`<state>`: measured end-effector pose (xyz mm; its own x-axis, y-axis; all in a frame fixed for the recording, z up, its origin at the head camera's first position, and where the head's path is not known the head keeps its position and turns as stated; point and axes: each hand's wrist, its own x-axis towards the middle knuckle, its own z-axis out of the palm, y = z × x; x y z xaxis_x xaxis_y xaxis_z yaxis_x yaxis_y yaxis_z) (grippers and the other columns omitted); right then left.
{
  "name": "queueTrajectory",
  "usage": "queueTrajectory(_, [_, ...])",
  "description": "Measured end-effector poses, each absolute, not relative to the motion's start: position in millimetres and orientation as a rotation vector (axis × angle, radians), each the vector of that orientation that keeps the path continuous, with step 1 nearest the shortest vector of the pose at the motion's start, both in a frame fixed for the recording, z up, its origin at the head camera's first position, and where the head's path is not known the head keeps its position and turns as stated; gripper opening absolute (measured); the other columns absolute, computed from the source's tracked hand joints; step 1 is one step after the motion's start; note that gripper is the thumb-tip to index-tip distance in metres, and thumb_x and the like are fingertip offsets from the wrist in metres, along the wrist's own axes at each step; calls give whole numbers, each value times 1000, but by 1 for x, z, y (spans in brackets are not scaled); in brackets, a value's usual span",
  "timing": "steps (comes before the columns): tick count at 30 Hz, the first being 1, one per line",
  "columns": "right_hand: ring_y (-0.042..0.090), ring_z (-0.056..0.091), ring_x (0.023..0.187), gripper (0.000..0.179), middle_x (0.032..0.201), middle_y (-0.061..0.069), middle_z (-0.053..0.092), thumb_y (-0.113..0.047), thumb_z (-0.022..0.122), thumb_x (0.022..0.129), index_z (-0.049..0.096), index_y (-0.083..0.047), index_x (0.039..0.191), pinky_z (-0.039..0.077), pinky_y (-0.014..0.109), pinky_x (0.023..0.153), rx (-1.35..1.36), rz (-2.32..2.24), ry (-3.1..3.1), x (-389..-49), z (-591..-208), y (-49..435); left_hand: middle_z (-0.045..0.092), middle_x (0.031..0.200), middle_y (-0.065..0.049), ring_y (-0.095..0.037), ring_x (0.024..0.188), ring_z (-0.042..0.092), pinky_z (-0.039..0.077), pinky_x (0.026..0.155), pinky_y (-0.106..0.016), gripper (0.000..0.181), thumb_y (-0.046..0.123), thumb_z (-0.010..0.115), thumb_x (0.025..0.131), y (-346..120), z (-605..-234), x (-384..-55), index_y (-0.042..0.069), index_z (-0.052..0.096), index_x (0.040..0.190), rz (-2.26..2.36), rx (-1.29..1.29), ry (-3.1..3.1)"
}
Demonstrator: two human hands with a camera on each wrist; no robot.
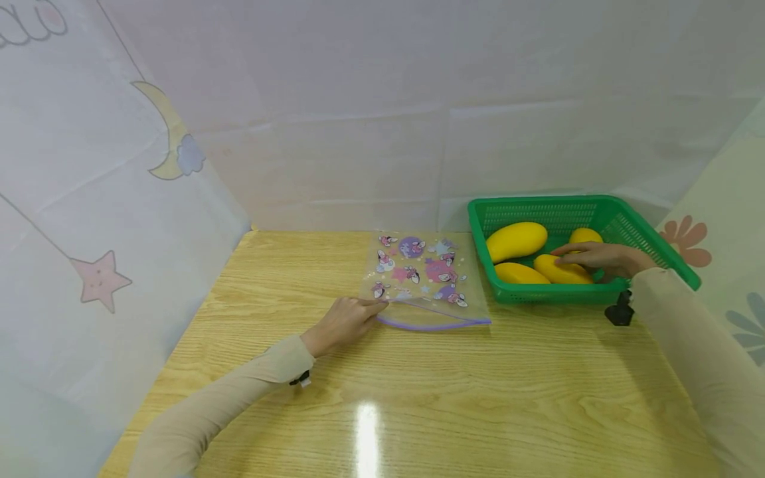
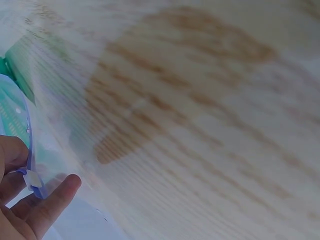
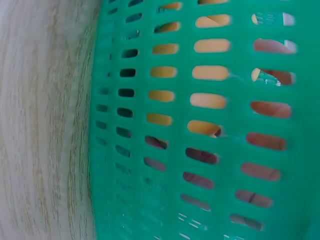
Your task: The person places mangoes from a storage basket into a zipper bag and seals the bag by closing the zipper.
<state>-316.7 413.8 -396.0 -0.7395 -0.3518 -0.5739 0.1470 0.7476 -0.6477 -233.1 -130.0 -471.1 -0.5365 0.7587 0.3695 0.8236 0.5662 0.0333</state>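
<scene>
A clear zip bag [image 1: 421, 275] printed with pink and purple cartoon figures lies flat on the table. My left hand [image 1: 346, 322] pinches its near left corner. The left wrist view has those fingers [image 2: 52, 205] at the purple zip strip, beside its white slider [image 2: 33, 180]. My right hand [image 1: 609, 257] reaches over the near rim of a green basket [image 1: 562, 293]. Its fingers extend over a yellow mango [image 1: 562, 270] and touch its top. In the right wrist view the basket wall [image 3: 240, 120] mostly hides this hand; bits of yellow and skin show through the slots.
More mangoes lie in the basket: one at the back left [image 1: 516, 240], one at the front left [image 1: 521, 273], another at the back right [image 1: 586, 236]. Printed cloth [image 1: 358, 166] hangs behind and beside the wooden table [image 1: 448, 398].
</scene>
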Motion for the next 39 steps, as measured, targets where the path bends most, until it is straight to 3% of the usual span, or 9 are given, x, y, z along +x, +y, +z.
queueTrajectory(8, [28,41,82,77,137,28,29,-40,50,103,11,0,156,43,44,76,-74,-977,2201,-318,-398,414,69,116,-11,2,42,14,22,38,-12,27,3,62,95,-130,-471,-232,4,70,121,-303,-1291,-2517])
queueTrajectory(11, [24,39,71,78,102,16,46,-40,51,103,11,-1,157,42,43,75,-49,-987,2191,-317,-396,413,69,116,-11,1,43,14,22,39,-12,27,4,62,95,-130,-471,-232,4,70,121,-304,-1288,-2511])
queueTrajectory(13, [22,37,66,78,78,6,39,-40,52,103,11,-2,157,42,43,76,-44,-978,2194,-317,-395,413,69,116,-12,1,43,14,21,39,-12,27,4,62,95,-130,-471,-232,4,70,121,-305,-1288,-2510])
queueTrajectory(16, [21,37,68,78,72,2,30,-39,52,103,11,-1,157,45,43,81,-57,-960,2201,-316,-394,412,69,116,-12,1,43,13,20,39,-13,28,4,62,95,-131,-471,-232,3,69,122,-318,-1287,-2511])
queueTrajectory(26, [32,44,91,76,116,26,40,-38,50,104,13,1,156,48,47,83,-75,-973,2216,-315,-393,412,69,115,-14,3,43,13,19,38,-11,28,4,66,93,-130,-470,-231,0,69,121,-346,-1284,-2467])
queueTrajectory(28, [46,45,105,76,131,38,32,-39,49,104,12,2,156,49,51,86,-91,-961,2225,-315,-392,413,69,114,-15,3,42,13,19,38,-11,28,3,67,92,-130,-470,-231,-1,69,120,-363,-1284,-2438])
queueTrajectory(31, [60,25,130,78,151,41,4,-42,48,104,11,3,156,48,60,89,-116,-932,2248,-316,-390,414,70,112,-16,3,42,13,19,37,-11,28,2,70,90,-130,-471,-232,-2,70,118,-389,-1280,-2393])
queueTrajectory(33, [62,17,134,80,152,41,1,-43,49,103,10,3,156,46,63,91,-115,-934,2253,-317,-389,415,71,111,-15,3,42,13,18,37,-11,28,2,70,89,-130,-471,-232,-2,70,117,-390,-1273,-2367])
queueTrajectory(39, [62,21,132,80,152,41,4,-42,50,103,11,4,155,48,61,90,-114,-961,2273,-316,-387,415,72,109,-14,3,43,12,16,38,-11,29,2,70,89,-130,-470,-232,-1,71,117,-388,-1262,-2349])
